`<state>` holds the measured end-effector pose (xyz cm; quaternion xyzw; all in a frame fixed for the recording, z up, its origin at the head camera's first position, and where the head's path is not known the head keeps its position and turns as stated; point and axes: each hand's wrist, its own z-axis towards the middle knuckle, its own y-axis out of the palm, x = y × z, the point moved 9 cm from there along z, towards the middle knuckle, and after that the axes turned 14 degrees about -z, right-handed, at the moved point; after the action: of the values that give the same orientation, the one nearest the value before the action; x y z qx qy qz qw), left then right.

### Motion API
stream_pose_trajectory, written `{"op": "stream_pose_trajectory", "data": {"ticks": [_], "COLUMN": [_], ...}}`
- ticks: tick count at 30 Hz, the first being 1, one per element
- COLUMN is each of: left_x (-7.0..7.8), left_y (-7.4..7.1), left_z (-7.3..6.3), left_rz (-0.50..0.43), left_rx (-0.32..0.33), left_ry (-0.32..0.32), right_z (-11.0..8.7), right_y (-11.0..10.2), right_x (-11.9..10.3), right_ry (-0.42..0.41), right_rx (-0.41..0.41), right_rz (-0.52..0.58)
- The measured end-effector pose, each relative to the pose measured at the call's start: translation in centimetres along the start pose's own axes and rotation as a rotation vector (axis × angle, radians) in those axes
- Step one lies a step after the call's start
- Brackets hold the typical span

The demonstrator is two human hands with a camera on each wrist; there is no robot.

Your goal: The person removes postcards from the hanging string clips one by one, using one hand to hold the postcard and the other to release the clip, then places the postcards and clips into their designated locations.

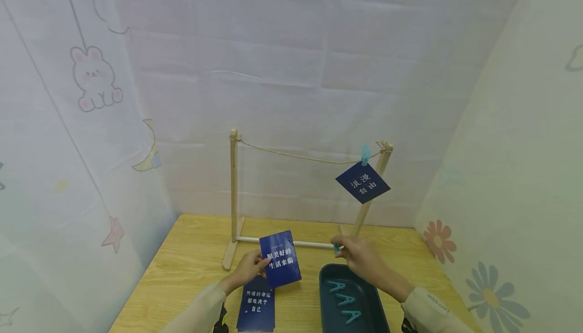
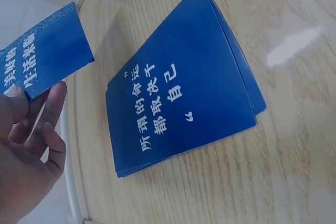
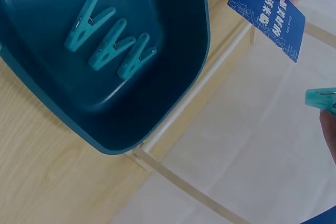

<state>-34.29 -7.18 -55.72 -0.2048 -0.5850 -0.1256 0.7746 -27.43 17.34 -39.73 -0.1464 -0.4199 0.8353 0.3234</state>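
Observation:
My left hand (image 1: 248, 267) pinches a blue card (image 1: 280, 259) with white Chinese characters by its left edge, thumb on the printed face. Below that card, a stack of similar blue cards (image 2: 178, 87) lies on the table. In my right hand (image 1: 362, 259) is a teal clothespin (image 3: 320, 98), held above the far end of a dark teal tray (image 1: 324, 297). Three more clothespins (image 3: 111, 44) lie inside the tray. A dark blue card (image 1: 363, 183) hangs by one corner from a string (image 1: 296, 157), held by a light-blue clothespin (image 1: 366, 155) near the right post.
The string is tied between two wooden posts (image 1: 234, 186) on feet, joined low down by a white bar (image 1: 309, 244). This frame stands at the back of the wood-grain table (image 1: 182, 262). Pale printed curtains (image 1: 291, 70) surround the table behind and at both sides.

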Motion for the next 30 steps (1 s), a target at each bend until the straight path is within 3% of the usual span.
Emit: {"op": "stream_pose_trajectory", "data": {"ticks": [9,18,30], "left_x": [-0.7,-2.4,-3.5], "left_y": [-0.3,-0.6,-0.8], "left_z": [-0.8,-1.7,-3.0], "left_rz": [0.014,0.007,-0.066], "left_rx": [-0.039,-0.101,-0.164], "left_ry": [-0.017,-0.108,-0.205], "right_z": [-1.5,-4.2,-6.5], "right_y": [2.2,5.5,7.0], "right_x": [0.6,0.8,0.3], "right_ry": [0.113,0.178,0.162], "right_rx": [-0.188,-0.514,-0.632], "right_rz": [0.153,0.220,0.205]}}
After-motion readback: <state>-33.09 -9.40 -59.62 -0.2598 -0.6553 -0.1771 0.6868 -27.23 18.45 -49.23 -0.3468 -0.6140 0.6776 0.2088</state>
